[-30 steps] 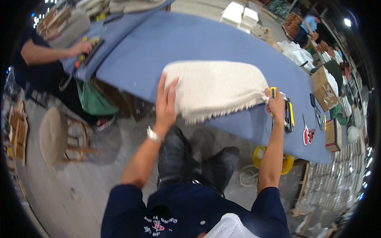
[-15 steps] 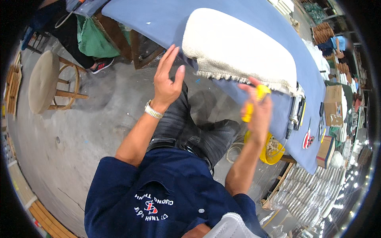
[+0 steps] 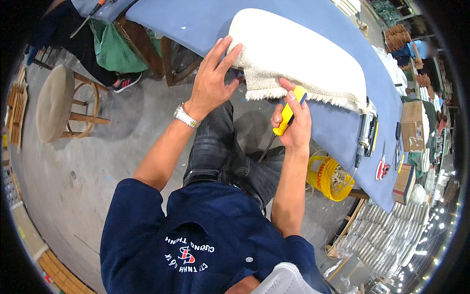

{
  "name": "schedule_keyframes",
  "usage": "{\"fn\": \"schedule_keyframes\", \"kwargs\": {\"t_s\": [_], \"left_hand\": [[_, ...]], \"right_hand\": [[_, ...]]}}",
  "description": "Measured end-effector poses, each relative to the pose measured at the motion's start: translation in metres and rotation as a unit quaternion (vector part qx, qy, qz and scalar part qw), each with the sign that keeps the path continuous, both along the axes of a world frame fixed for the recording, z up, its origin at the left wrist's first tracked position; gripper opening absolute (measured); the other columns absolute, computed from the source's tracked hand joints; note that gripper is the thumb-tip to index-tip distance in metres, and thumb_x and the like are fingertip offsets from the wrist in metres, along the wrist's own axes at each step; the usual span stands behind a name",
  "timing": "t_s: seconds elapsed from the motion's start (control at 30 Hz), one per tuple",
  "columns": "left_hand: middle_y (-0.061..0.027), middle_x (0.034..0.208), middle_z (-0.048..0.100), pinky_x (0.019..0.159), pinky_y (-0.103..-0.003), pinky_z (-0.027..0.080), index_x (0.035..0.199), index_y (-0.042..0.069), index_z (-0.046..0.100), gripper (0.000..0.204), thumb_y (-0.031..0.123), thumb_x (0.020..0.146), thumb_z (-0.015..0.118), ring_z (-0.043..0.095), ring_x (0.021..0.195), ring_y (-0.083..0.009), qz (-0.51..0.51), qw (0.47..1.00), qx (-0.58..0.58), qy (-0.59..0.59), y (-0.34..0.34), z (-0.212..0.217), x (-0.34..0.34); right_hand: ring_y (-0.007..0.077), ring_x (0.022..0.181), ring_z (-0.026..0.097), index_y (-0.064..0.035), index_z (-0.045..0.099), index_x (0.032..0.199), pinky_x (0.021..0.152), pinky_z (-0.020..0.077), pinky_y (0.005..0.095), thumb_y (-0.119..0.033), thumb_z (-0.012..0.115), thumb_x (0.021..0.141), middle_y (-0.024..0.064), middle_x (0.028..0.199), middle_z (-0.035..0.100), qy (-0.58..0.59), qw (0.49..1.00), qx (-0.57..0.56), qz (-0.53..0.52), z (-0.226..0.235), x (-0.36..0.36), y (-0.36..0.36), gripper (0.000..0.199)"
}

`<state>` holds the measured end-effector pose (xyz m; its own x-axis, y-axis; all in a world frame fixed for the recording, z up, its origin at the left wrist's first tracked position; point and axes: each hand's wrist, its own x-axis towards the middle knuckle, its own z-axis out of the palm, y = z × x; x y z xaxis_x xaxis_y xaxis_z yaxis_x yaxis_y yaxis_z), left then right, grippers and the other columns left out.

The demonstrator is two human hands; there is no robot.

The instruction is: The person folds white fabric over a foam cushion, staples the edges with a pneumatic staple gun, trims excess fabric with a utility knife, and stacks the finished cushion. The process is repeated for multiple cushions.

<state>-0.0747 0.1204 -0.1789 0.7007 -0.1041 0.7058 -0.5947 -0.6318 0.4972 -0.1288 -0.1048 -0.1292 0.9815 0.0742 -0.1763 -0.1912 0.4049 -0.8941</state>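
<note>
A cream fabric-covered cushion pad (image 3: 303,54) lies on the blue-covered table (image 3: 176,22), its frayed cloth edge hanging toward me. My left hand (image 3: 208,85) is at the pad's left end, fingers stretched out against the rounded corner, thumb beside the hanging cloth. In my right hand (image 3: 299,125) is a screwdriver (image 3: 284,125) with a yellow handle and dark stripe. Its metal shaft points back toward my legs. The right index finger reaches up to the frayed edge; whether it presses the cloth I cannot tell.
An air-powered tool (image 3: 363,136) with a hose lies right of the pad, near red-handled cutters (image 3: 380,168). Below the table edge stands a yellow bucket (image 3: 320,174) of small pieces. A round stool (image 3: 55,104) stands left. Another person's leg (image 3: 93,54) shows at upper left.
My left hand has moved up onto the pad's corner. My right hand has come left and the screwdriver now tilts with its shaft toward me. The frayed cloth edge hangs flatter.
</note>
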Motion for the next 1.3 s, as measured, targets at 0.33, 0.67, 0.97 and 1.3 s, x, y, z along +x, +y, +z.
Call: {"fn": "schedule_keyframes", "kwargs": {"t_s": [0.33,0.67,0.97,1.3], "left_hand": [[-0.0088,0.151,0.054,0.118,-0.053,0.038,0.115,0.006,0.063,0.052,0.028,0.075,0.089,0.041,0.148,-0.0331,-0.005,0.996,0.082,-0.042,-0.02,0.023,0.019],[-0.002,0.134,0.068,0.104,-0.046,0.052,0.119,0.02,0.07,0.04,0.033,0.083,0.081,0.061,0.129,-0.0279,0.006,0.978,0.187,-0.09,-0.01,0.026,0.041],[-0.0141,0.068,0.067,0.053,-0.037,0.047,0.094,0.009,0.077,0.041,0.05,0.094,0.071,0.064,0.056,-0.0266,-0.025,0.988,0.149,-0.039,0.029,0.082,0.108],[0.0023,0.063,0.05,0.054,-0.03,0.037,0.088,0.001,0.073,0.043,0.044,0.095,0.075,0.041,0.061,-0.0078,-0.116,0.961,0.105,0.226,0.042,0.13,0.147]], "right_hand": [[0.0116,0.05,0.055,0.0056,0.05,0.145,0.046,0.0442,0.0257,-0.03,0.069,0.098,0.011,0.085,0.063,-0.097,0.977,-0.177,0.066,0.059,0.053,0.007,0.061],[0.0046,0.053,0.055,-0.0067,0.061,0.138,0.047,0.0472,0.0214,-0.023,0.073,0.097,0.0079,0.107,0.075,-0.138,0.886,-0.44,0.05,0.048,0.064,0.01,0.046],[0.0063,0.052,0.056,-0.0011,0.066,0.111,0.045,0.0448,0.022,-0.022,0.073,0.098,0.005,0.08,0.071,-0.321,0.932,-0.166,-0.023,0.099,0.07,0.001,0.026],[0.0093,0.041,0.051,-0.0123,0.055,0.081,0.034,0.0402,0.0241,-0.029,0.067,0.103,0.0,0.061,0.055,-0.444,0.89,0.047,-0.093,0.164,0.18,0.074,0.03]]}}
